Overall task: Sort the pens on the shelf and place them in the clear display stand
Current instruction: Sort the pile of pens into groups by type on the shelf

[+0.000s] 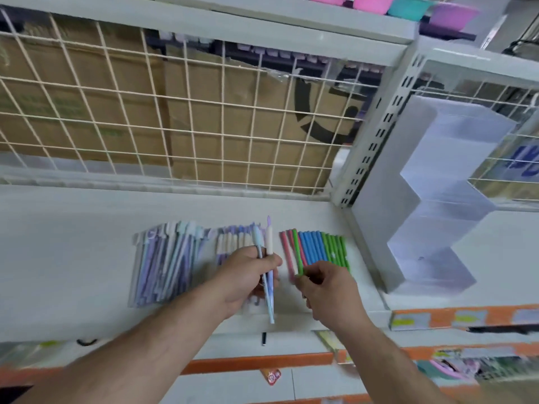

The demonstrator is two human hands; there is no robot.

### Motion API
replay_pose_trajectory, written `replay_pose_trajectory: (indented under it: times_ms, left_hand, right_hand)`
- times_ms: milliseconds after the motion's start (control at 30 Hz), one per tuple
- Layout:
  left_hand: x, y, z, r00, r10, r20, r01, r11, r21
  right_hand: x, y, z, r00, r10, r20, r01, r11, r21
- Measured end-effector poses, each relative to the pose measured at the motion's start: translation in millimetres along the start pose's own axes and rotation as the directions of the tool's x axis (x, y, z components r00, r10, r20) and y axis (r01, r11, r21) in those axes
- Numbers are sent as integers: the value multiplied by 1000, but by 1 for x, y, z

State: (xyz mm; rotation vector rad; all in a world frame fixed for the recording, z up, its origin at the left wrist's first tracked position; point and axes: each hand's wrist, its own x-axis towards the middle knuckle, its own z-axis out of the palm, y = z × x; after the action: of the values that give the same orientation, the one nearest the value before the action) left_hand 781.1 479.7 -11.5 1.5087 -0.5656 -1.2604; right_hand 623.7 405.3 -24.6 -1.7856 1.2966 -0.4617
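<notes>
Centrally, two pastel pens [269, 258] are gripped upright in the left hand [248, 275], fingers closed around their barrels above the white shelf [73, 243]. A green pen [297, 252] is pinched at its lower end by the right hand [326, 287], at the edge of a row of pink, blue and green pens [318, 247] laid flat. More pastel pens [166, 258] are spread to the left. Well to the right, the clear display stand [431, 199] is set upright, its stepped compartments without pens.
</notes>
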Motion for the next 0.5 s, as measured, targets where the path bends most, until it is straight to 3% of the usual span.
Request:
replay_pose_trajectory:
  times_ms: [267,500]
  left_hand:
    - [7,-4,50,999,-46,11,46,999,9]
    - [10,5,62,999,-42,4,42,998,46]
  right_hand:
    - [32,51,-64,983,38,-178,-76,974,-214]
    - [52,60,-69,986,40,-164,-91,945,-315]
